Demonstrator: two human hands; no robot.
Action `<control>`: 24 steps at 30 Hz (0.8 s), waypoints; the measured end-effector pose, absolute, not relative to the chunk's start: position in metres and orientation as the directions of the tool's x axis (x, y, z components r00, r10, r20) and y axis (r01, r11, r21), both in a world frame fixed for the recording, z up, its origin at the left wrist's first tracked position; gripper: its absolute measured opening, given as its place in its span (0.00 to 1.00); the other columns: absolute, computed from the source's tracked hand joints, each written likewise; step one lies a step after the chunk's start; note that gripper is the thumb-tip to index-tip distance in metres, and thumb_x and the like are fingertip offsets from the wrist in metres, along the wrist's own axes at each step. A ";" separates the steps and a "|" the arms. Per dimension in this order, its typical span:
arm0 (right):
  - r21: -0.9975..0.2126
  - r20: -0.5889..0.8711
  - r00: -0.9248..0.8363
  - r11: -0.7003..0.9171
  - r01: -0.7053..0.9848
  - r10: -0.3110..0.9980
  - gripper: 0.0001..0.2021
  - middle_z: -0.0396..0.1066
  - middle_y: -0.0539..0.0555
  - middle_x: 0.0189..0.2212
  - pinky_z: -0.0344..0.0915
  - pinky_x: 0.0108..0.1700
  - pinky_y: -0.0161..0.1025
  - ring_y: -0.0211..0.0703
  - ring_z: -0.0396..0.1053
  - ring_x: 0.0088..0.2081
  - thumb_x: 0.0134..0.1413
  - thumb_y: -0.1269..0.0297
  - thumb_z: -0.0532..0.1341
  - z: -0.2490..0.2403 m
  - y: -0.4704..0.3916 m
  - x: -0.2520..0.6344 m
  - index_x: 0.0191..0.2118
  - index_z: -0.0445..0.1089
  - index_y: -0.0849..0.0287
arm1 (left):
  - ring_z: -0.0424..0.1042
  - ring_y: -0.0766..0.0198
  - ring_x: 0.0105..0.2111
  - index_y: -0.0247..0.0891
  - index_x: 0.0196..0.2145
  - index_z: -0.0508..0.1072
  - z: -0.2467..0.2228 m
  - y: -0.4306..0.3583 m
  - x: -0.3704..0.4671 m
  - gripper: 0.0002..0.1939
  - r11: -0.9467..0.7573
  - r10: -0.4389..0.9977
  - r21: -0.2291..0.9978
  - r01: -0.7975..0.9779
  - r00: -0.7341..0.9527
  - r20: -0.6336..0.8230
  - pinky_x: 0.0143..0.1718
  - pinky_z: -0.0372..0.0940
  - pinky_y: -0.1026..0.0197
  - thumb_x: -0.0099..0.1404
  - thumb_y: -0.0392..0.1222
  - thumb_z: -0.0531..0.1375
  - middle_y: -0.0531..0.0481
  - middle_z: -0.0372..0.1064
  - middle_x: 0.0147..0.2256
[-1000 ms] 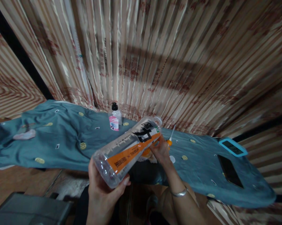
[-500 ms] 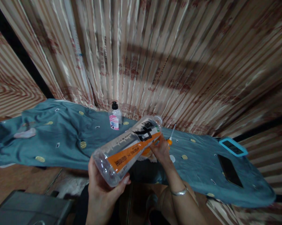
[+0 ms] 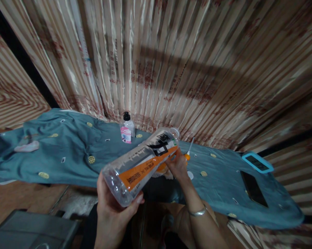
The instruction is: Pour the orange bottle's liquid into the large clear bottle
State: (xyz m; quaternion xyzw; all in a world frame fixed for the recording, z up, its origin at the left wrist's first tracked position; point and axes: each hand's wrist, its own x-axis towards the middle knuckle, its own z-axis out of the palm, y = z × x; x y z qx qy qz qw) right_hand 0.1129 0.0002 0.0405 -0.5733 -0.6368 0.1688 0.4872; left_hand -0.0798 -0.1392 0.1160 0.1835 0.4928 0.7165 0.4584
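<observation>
A clear plastic bottle [image 3: 145, 162] with an orange and black label is held tilted in front of me, its neck up and to the right. My left hand [image 3: 114, 204] wraps round the base, thumb on the near side. Closer to the neck, my right hand [image 3: 177, 166] grips the lower right side; some of its fingers are hidden behind the bottle. Nothing shows on the bottle's mouth. Just beyond my right hand sits an orange thing with a thin pale nozzle [image 3: 190, 147], partly covered by the hand. Near it lies a white disc [image 3: 190, 175].
A teal patterned cloth [image 3: 218, 186] covers the long table. On it stand a clear pump-top bottle [image 3: 126, 129], a blue-framed device [image 3: 257, 162], a dark phone [image 3: 254, 188] and a pale pinkish item [image 3: 27, 146]. A striped curtain [image 3: 156, 69] hangs behind. A grey box [image 3: 34, 230] is at lower left.
My hands and the bottle keep almost the same place and grip. The view has shifted very slightly.
</observation>
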 end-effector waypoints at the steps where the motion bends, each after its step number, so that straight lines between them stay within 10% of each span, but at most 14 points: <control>1: -0.770 0.429 0.133 0.285 0.571 0.894 0.23 0.82 0.61 0.47 0.76 0.54 0.56 0.62 0.80 0.50 0.49 0.55 0.68 0.040 0.000 0.113 0.51 0.75 0.57 | 0.79 0.55 0.33 0.41 0.55 0.66 0.116 -0.139 -0.080 0.50 -0.089 0.838 0.874 -0.477 -0.511 -0.193 0.24 0.74 0.65 0.36 0.42 0.82 0.41 0.76 0.49; 24: -0.760 0.428 0.141 0.271 0.590 0.892 0.24 0.83 0.60 0.47 0.77 0.52 0.54 0.59 0.81 0.49 0.49 0.54 0.66 0.040 -0.001 0.111 0.52 0.74 0.57 | 0.79 0.56 0.33 0.38 0.62 0.64 0.116 -0.139 -0.080 0.55 -0.095 0.851 0.878 -0.470 -0.496 -0.173 0.25 0.74 0.65 0.38 0.43 0.82 0.40 0.76 0.50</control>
